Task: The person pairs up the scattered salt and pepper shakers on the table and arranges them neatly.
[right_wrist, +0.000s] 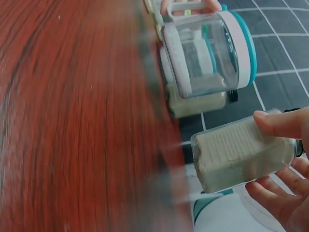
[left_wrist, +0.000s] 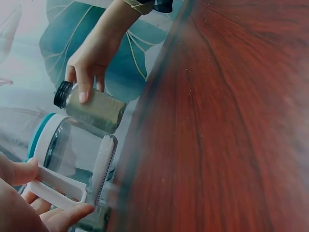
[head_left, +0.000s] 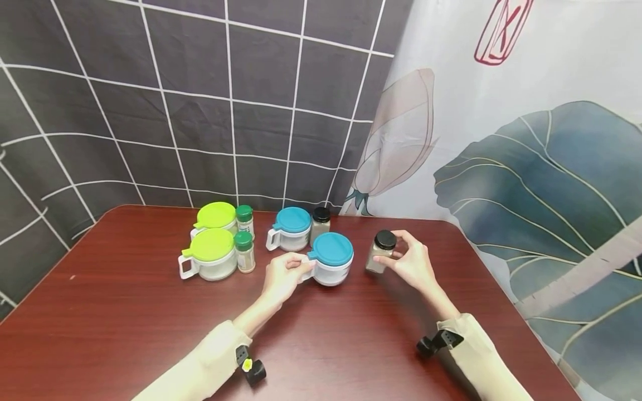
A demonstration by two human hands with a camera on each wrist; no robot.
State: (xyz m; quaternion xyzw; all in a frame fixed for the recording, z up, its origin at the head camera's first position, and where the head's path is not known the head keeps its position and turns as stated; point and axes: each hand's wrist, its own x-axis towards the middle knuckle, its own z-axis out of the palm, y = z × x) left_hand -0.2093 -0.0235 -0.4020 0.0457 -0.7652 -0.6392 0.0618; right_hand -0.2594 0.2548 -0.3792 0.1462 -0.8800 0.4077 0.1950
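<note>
My left hand (head_left: 282,277) pinches the white handle of a clear seasoning pot (head_left: 331,273) with a blue lid. In the left wrist view, thumb and fingers close round that handle (left_wrist: 60,186). To its right, my right hand (head_left: 415,266) grips a square glass spice jar (head_left: 378,257) with a black cap, thumb on one side and fingers on the other. Pale powder fills the jar (right_wrist: 241,154) in the right wrist view. A gap separates pot and jar in the head view. Whether either base touches the table cannot be told.
Behind the held pot stand another blue-lidded pot (head_left: 292,236) and a black-capped jar (head_left: 320,225). Further left are two green-lidded pots (head_left: 213,253) beside two green-capped shakers (head_left: 245,259). The reddish wooden table (head_left: 331,345) ends at a hanging grey gridded cloth (head_left: 190,128).
</note>
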